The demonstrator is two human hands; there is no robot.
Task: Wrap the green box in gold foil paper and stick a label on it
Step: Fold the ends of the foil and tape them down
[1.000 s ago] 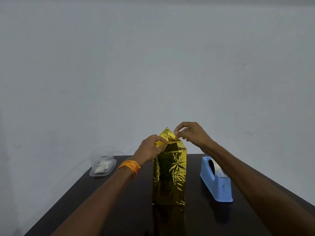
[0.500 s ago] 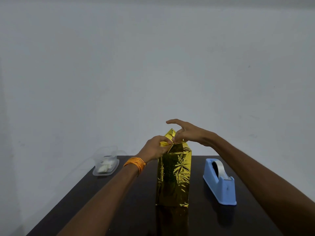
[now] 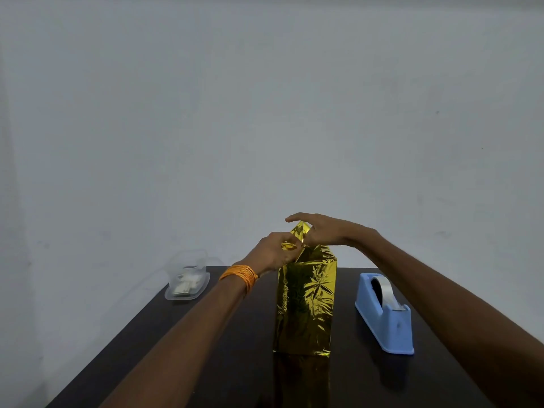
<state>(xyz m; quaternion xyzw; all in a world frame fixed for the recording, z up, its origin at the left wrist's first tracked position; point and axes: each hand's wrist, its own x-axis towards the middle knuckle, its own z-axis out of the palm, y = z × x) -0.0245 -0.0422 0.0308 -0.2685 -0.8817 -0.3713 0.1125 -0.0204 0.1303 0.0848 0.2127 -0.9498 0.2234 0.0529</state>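
box (image 3: 304, 304), foil-wrapped, upright on table (image 3: 235, 363) centre. left hand (image 3: 272, 253) pinches folded flap (image 3: 290, 246) at top. right hand (image 3: 326, 229), fingers (image 3: 294, 217) straight, lies against foil peak (image 3: 300, 228). dispenser (image 3: 385, 316) right of box, tub (image 3: 188, 282) far left.

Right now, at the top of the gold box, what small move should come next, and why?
Probably the right hand should press the pointed foil flap down flat: it stands upright, while the left hand pinches the side fold.
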